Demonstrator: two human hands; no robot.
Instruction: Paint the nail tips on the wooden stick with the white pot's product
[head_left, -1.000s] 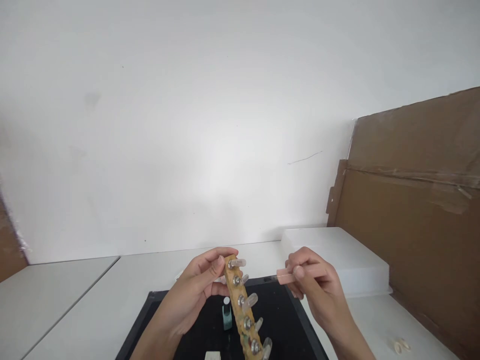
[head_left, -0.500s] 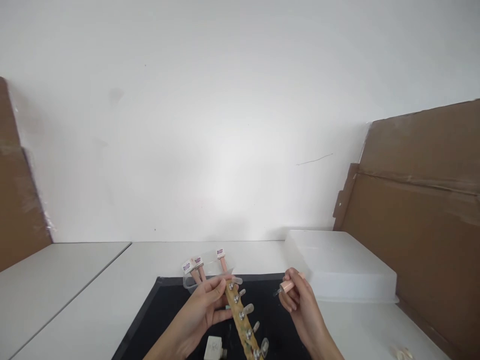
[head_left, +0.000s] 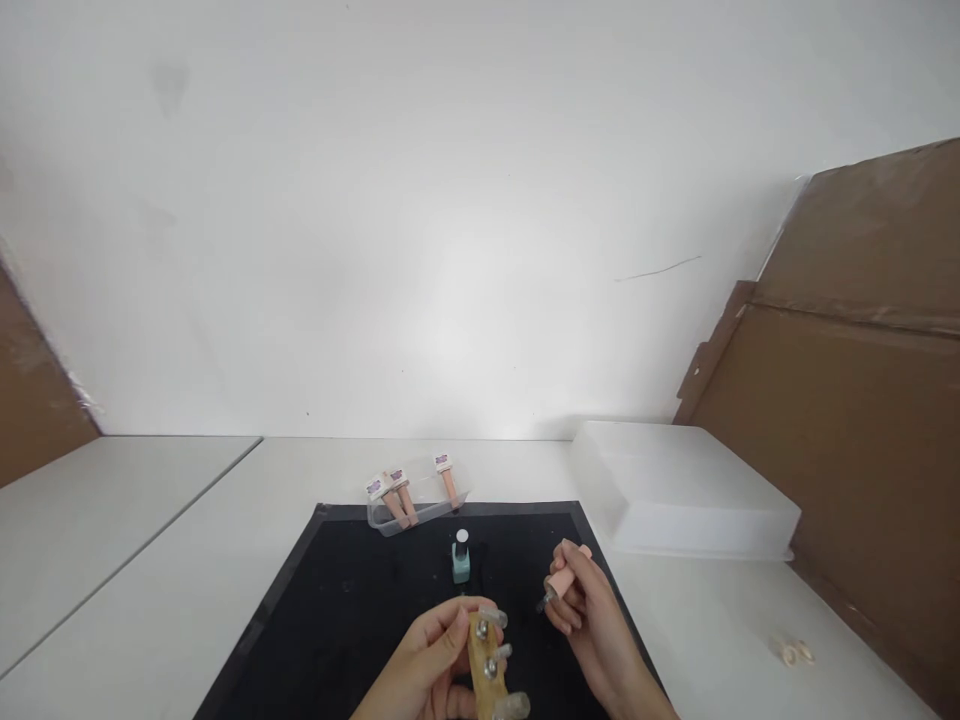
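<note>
Two hands: left hand point(head_left: 427, 665) clamps a wooden nail-tip bar point(head_left: 487, 670); right hand point(head_left: 581, 610) pinches a pink brush point(head_left: 559, 582) (teal bottle point(head_left: 460, 558) beyond).

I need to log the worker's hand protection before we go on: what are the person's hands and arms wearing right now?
Nothing shows on either. The left hand is bare: no glove, ring or watch in view, and the bit of wrist above the picture's lower edge has no sleeve. The right hand is bare as well, and its forearm runs uncovered to the lower edge. No bands, cables or markings show.
</note>
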